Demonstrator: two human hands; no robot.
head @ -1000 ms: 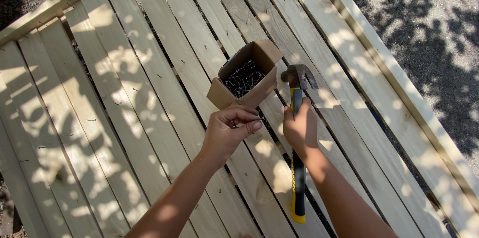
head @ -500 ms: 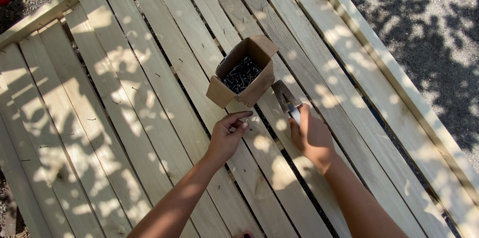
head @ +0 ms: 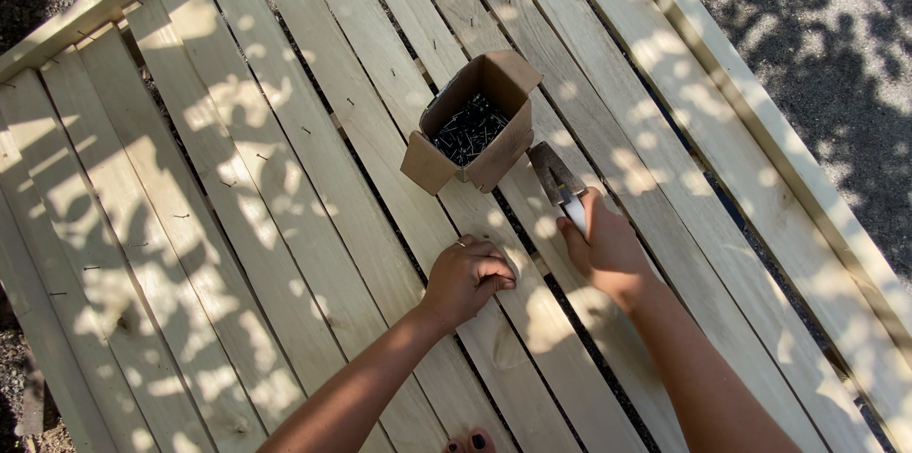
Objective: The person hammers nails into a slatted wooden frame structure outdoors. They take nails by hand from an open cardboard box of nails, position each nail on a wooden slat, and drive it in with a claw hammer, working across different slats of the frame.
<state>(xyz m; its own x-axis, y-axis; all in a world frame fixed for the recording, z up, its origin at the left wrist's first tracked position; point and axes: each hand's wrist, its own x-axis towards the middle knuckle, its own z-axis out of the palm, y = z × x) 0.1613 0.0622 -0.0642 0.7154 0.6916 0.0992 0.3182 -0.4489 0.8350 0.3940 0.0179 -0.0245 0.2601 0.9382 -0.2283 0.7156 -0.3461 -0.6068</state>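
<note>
My right hand (head: 605,249) grips a hammer (head: 556,179) close under its dark metal head, which lies low over a pale wooden plank. My left hand (head: 467,275) rests on the plank just left of it, fingers pinched together against the wood; whatever they pinch is too small to make out. An open cardboard box (head: 475,123) of dark nails stands on the planks just beyond both hands.
The pale wooden planks (head: 237,225) run side by side with narrow gaps, several nails standing in them. A raised wooden rail (head: 760,121) borders the right side, gravel ground (head: 826,26) beyond it. Toes (head: 465,442) show at the bottom edge.
The hammer came down from a raised, handle-down grip to lie low over the plank, my right hand now near its head. My left hand dropped from the air onto the plank.
</note>
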